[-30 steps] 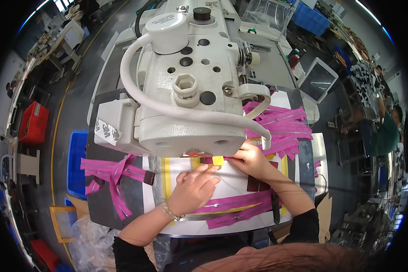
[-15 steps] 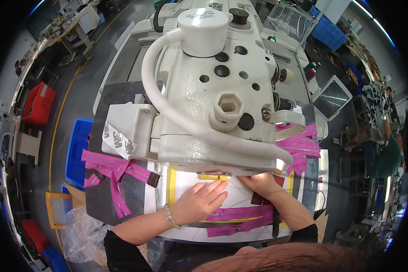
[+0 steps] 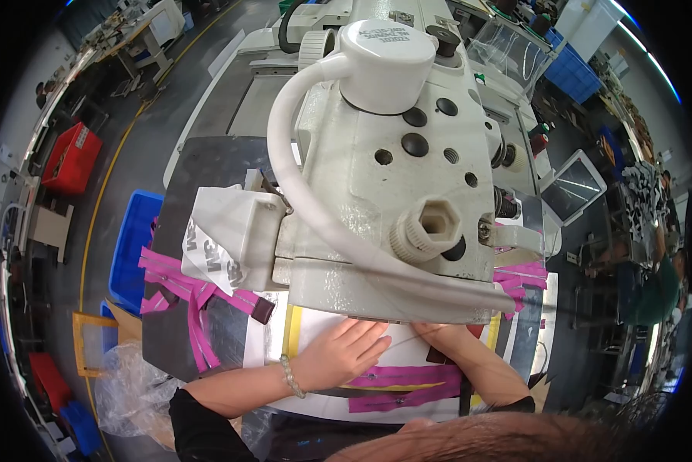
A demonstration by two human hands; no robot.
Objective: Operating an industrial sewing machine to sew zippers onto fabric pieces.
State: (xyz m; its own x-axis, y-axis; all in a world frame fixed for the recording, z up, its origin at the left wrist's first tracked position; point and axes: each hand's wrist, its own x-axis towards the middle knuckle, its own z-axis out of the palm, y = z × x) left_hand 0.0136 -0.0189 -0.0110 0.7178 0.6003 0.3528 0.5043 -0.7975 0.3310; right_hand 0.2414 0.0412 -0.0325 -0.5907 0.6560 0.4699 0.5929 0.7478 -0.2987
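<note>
My left hand [image 3: 344, 353] lies flat, fingers stretched out, on a white sheet [image 3: 257, 339] on the work surface. Its fingertips reach the lower front edge of a large white sewing machine head [image 3: 346, 185]. My right hand [image 3: 438, 337] reaches in from the right, and its fingers are hidden under the machine, so what they touch cannot be seen. Near me, below both hands, lie magenta zipper strips [image 3: 407, 376] with metal teeth. A dark brown piece [image 3: 436, 356] shows beside my right wrist. Yellow tape [image 3: 293, 329] runs along the sheet's left side.
More magenta zippers [image 3: 200, 296] lie at the left, and others [image 3: 521, 276] at the right. A blue bin [image 3: 134, 250] stands left of the table, above clear plastic wrapping [image 3: 134, 385]. A grey-framed screen [image 3: 575, 189] is at the right. A thick white hose [image 3: 315, 204] crosses the machine.
The view has shifted, so the machine sits lower and farther right. My left fingertips have moved up to the machine's edge, and the small yellow piece under them is out of sight.
</note>
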